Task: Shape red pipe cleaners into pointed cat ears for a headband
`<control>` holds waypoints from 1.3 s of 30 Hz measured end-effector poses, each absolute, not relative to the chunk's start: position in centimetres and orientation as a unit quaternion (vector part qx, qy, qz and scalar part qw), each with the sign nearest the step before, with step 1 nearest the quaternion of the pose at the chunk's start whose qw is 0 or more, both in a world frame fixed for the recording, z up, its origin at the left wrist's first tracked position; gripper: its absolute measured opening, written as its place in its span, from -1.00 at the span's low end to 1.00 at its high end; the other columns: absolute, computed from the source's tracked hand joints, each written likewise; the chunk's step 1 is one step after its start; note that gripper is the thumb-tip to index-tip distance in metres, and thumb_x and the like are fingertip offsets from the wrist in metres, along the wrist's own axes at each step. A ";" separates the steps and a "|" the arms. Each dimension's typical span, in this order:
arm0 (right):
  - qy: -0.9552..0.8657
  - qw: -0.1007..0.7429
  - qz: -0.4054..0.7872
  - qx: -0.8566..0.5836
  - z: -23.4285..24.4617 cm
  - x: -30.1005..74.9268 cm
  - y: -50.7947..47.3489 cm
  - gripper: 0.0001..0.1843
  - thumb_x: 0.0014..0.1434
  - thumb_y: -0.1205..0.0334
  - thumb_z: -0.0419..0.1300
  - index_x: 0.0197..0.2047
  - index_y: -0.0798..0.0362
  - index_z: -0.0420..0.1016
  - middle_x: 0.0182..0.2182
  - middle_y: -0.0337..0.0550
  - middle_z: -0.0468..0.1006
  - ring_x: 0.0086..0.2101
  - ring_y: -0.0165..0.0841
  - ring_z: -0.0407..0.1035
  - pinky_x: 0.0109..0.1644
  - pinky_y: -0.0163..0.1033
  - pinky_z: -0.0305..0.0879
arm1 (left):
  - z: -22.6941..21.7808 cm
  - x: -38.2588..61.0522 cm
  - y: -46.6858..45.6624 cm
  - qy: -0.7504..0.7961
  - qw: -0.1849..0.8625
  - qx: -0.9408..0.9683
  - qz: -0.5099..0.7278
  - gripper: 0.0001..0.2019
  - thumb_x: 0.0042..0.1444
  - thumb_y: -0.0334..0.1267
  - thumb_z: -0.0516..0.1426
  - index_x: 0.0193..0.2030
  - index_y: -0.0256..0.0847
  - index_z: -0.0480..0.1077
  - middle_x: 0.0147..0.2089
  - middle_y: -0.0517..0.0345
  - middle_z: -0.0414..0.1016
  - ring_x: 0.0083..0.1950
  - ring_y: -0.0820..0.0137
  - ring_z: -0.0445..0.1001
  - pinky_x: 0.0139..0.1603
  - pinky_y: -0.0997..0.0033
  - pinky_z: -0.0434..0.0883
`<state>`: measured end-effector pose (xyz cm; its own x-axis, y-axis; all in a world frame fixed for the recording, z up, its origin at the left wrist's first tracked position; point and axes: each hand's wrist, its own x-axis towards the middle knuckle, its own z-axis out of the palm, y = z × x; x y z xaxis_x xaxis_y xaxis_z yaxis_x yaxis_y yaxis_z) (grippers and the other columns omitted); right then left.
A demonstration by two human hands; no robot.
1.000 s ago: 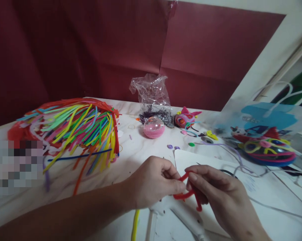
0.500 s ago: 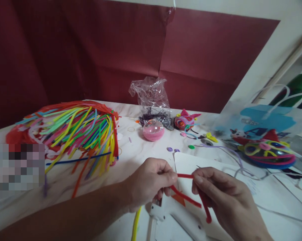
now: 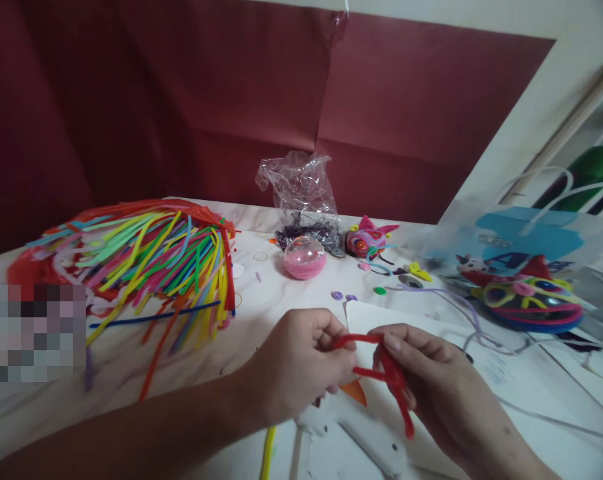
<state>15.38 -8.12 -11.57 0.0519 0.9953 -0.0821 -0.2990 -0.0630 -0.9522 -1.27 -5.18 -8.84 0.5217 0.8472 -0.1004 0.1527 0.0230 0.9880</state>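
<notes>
A bent red pipe cleaner (image 3: pixel 364 339) stretches between my two hands above the front of the table. My left hand (image 3: pixel 309 363) pinches one part of it between thumb and fingers. My right hand (image 3: pixel 426 380) grips another part, and a folded end hangs down below its thumb. Beneath the hands lies a white glue gun (image 3: pixel 366 443), partly covered by my left hand. An orange piece (image 3: pixel 354 393) shows just behind it. A yellow pipe cleaner (image 3: pixel 268 453) lies to the left of the gun.
At left, a red bag (image 3: pixel 19 267) spills many coloured pipe cleaners (image 3: pixel 171 260). Further back are a clear ball with pink base (image 3: pixel 305 260), a clear plastic bag (image 3: pixel 301 187) and a pink decorated figure (image 3: pixel 366 240). A decorated ball (image 3: pixel 536 303) sits right, by a carrier bag (image 3: pixel 531 233).
The red pipe cleaner has been bent further, its strands now closer together near my right fingers. My right hand has shifted slightly left and up.
</notes>
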 end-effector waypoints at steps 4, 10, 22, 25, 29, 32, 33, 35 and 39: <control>-0.358 0.539 0.631 -0.429 -11.2 15.5 -8.1 -0.79 -0.15 0.24 0.38 -0.42 0.16 0.53 -0.69 -0.25 0.42 -0.75 -0.63 0.12 -0.69 -0.52 0.00 | -8.3 -1.6 -4.6 0.419 0.580 0.630 0.301 -0.94 -0.08 -0.33 0.08 -0.46 -0.26 0.26 -0.68 0.34 0.22 -0.69 0.61 0.18 -0.68 0.61 0.17; -0.353 0.520 0.659 -0.413 -11.1 15.6 -8.1 -0.83 -0.11 0.27 0.36 -0.54 0.16 0.46 -0.82 -0.28 0.39 -0.78 -0.59 0.15 -0.68 -0.49 -0.02 | -9.1 -1.3 -4.8 0.434 0.512 0.652 0.354 -0.91 -0.07 -0.31 0.07 -0.51 -0.22 0.22 -0.67 0.34 0.23 -0.68 0.58 0.22 -0.68 0.59 0.20; -0.325 0.518 0.673 -0.416 -11.2 15.4 -8.2 -0.78 -0.17 0.20 0.38 -0.55 0.13 0.46 -0.90 -0.35 0.30 -0.86 -0.61 0.07 -0.78 -0.53 -0.03 | -10.5 -1.2 -4.7 0.438 0.430 0.688 0.387 -0.88 -0.03 -0.30 0.05 -0.54 -0.21 0.21 -0.67 0.34 0.23 -0.65 0.58 0.20 -0.66 0.60 0.12; -0.312 0.516 0.683 -0.413 -11.3 15.4 -8.1 -0.80 -0.18 0.22 0.38 -0.55 0.12 0.46 -0.90 -0.36 0.30 -0.87 -0.61 0.05 -0.80 -0.54 -0.04 | -10.3 -1.2 -4.5 0.435 0.399 0.697 0.408 -0.88 -0.04 -0.32 0.06 -0.55 -0.22 0.23 -0.66 0.33 0.24 -0.63 0.60 0.19 -0.64 0.61 0.12; -0.307 0.510 0.693 -0.407 -11.3 15.4 -8.1 -0.78 -0.17 0.22 0.38 -0.59 0.14 0.44 -0.90 -0.36 0.29 -0.87 -0.65 0.01 -0.79 -0.56 -0.08 | -9.1 -1.6 -4.1 0.421 0.456 0.686 0.381 -0.91 -0.10 -0.39 0.07 -0.56 -0.22 0.23 -0.69 0.34 0.25 -0.67 0.59 0.22 -0.65 0.61 0.17; -0.313 0.508 0.692 -0.408 -11.2 15.3 -8.1 -0.77 -0.17 0.21 0.38 -0.60 0.14 0.42 -0.91 -0.37 0.28 -0.87 -0.66 -0.03 -0.78 -0.55 -0.13 | -8.7 -1.7 -4.0 0.419 0.482 0.671 0.377 -0.91 -0.11 -0.37 0.09 -0.55 -0.22 0.23 -0.70 0.34 0.26 -0.69 0.59 0.23 -0.67 0.60 0.19; -0.317 0.510 0.687 -0.408 -11.2 15.3 -8.2 -0.76 -0.16 0.21 0.38 -0.59 0.14 0.42 -0.91 -0.37 0.28 -0.86 -0.65 -0.03 -0.77 -0.54 -0.13 | -8.8 -1.6 -4.0 0.422 0.489 0.663 0.378 -0.90 -0.09 -0.35 0.09 -0.55 -0.22 0.23 -0.70 0.34 0.26 -0.69 0.58 0.23 -0.67 0.60 0.20; -0.327 0.515 0.679 -0.408 -11.1 15.3 -8.2 -0.77 -0.14 0.21 0.37 -0.57 0.13 0.42 -0.90 -0.36 0.31 -0.85 -0.63 0.00 -0.75 -0.52 -0.09 | -9.1 -1.4 -4.3 0.427 0.507 0.647 0.377 -0.90 -0.08 -0.32 0.09 -0.53 -0.21 0.22 -0.70 0.32 0.28 -0.69 0.57 0.24 -0.67 0.58 0.21; -0.333 0.516 0.676 -0.406 -11.0 15.2 -8.4 -0.79 -0.12 0.22 0.36 -0.55 0.12 0.42 -0.89 -0.35 0.33 -0.83 -0.61 0.05 -0.72 -0.50 -0.08 | -9.6 -1.0 -4.7 0.432 0.562 0.608 0.357 -0.89 -0.08 -0.30 0.09 -0.52 -0.21 0.20 -0.71 0.31 0.30 -0.71 0.56 0.22 -0.68 0.54 0.21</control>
